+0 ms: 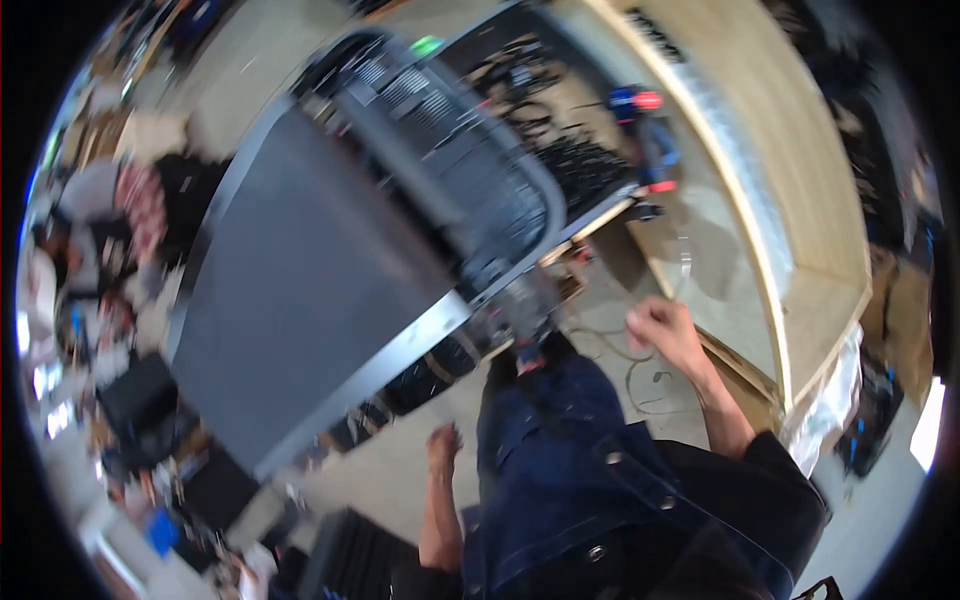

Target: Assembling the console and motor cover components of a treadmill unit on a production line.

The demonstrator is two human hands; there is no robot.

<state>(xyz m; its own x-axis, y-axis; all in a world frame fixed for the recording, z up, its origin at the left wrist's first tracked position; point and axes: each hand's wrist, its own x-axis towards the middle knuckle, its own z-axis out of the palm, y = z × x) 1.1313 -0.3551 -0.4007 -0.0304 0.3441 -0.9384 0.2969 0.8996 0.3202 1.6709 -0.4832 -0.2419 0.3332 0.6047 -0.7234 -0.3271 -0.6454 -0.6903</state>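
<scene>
A large flat grey panel [300, 290] with a silver edge lies in front of me, joined to a black plastic frame [470, 170] with slotted inner parts. My right hand [660, 325] hangs right of the frame, beside the wooden bin, with its fingers curled. Whether anything small is in it does not show. Low on the left, below the panel's silver edge, is my left hand [444, 445]. Motion smears its fingers, and it touches neither the panel nor the frame.
Behind the frame, a tray [610, 208] holds many small black parts. A blue, black and red power tool [645, 135] is beside it. A long wooden bin [800, 200] runs along the right. At the far left, a person in a checked sleeve [140, 205] is among cluttered benches.
</scene>
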